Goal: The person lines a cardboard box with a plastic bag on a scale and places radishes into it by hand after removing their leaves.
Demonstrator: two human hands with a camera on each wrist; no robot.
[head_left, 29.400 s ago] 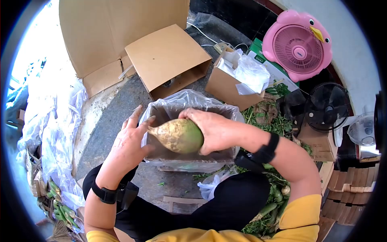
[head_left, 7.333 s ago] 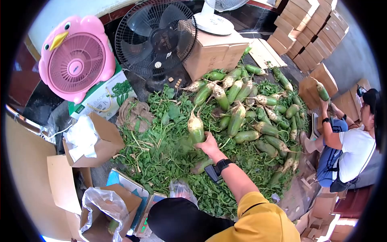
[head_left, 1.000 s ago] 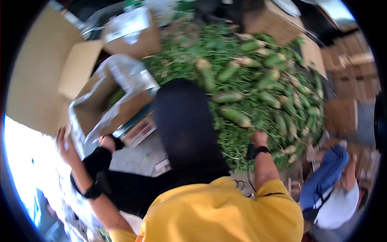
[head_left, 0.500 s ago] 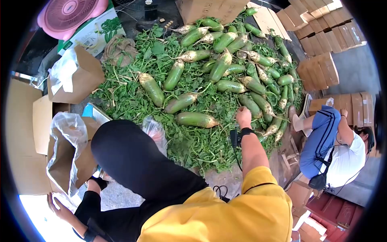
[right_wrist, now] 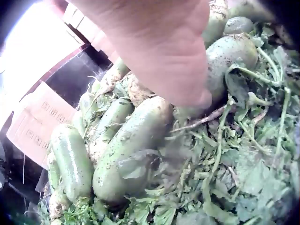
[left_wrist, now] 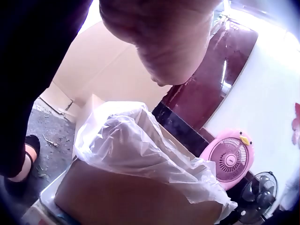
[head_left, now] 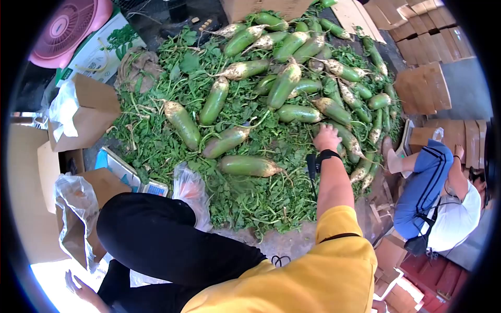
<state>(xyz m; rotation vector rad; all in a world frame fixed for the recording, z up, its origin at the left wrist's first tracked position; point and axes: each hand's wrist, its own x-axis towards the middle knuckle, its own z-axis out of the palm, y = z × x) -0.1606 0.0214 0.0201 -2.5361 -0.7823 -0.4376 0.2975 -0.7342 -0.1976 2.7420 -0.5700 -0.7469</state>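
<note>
My right hand (head_left: 327, 137) reaches into a heap of green radishes and grips one lying among the others. In the right wrist view the palm hangs over the pile, with the thumb end against that green radish (right_wrist: 230, 60); the other fingers are hidden behind the hand. More radishes (head_left: 250, 166) lie loose on cut leaves (head_left: 245, 201), several with pale, muddy root ends. My left hand (head_left: 78, 288) is held out low at the left, fingers loosely spread and holding nothing. Near it stands a cardboard box lined with clear plastic (left_wrist: 126, 136).
A scale (head_left: 117, 169) sits beside the lined box. Another carton (head_left: 86, 112) holds white plastic. A pink fan (head_left: 68, 28) stands at the back left. At the right sits another person (head_left: 451, 208), near stacked cartons (head_left: 420, 88). A plastic bag (head_left: 190, 193) lies by my knee.
My view has turned toward the radish heap. Over the last half second my right hand has moved up and onto a radish; my left hand stays low at the left.
</note>
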